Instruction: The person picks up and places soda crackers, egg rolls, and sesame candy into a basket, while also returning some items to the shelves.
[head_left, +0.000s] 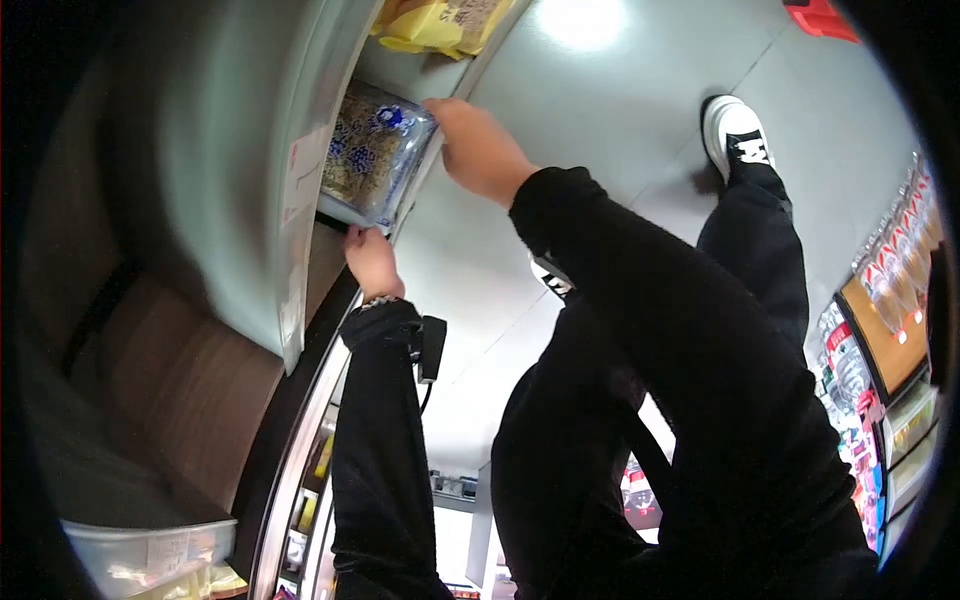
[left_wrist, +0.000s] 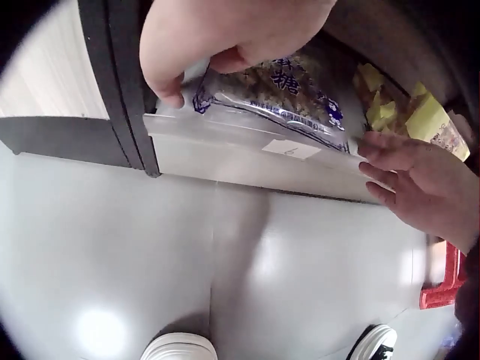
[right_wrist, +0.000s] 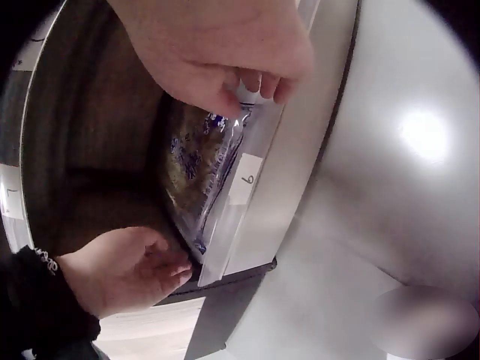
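The bag lies on the shelf, just behind its clear lip. The left hand and right hand sit at opposite ends, each grip half-curled; whether either pinches film or only the lip, I cannot tell. Film could snag on the lip and crease, or an uneven lift could tip one end floorward. The bag's long axis runs along the lip, printed face up, small print nearest the lip.
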